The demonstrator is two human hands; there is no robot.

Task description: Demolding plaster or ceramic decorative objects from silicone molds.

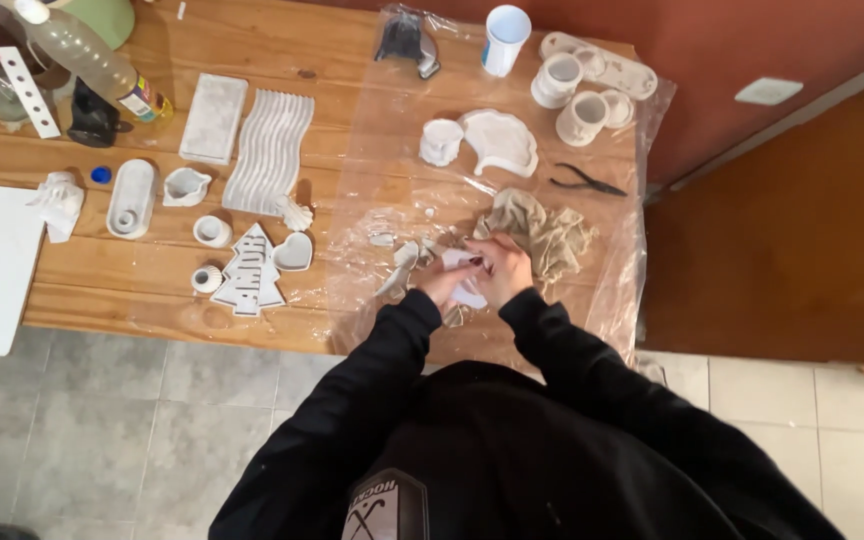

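Broadly, a long wooden plank table [252,50] fills the upper part of the view, and a clear plastic sheet [392,150] covers its right half. On the bare wood to the left lie a white wavy ribbed cast tray [269,150], a flat white rectangular cast slab [214,117], a white tree-shaped cast piece [247,272] and a white heart-shaped dish [294,252] just beside it. On the sheet rest a crumpled beige cloth [542,232], a white shell-shaped cast dish [500,140], 2 small white cast cups [558,80] near the far edge, and black pliers [588,182].

Both black-sleeved arms meet at the near edge of the sheet. The left hand [442,282] and the right hand [505,268] touch each other, and each grip is clenched on a small white cast piece [467,262] held between them, just above the sheet beside the cloth. Its exact shape is too hidden to tell. White crumbs and fragments [392,245] lie scattered just left of the hands.
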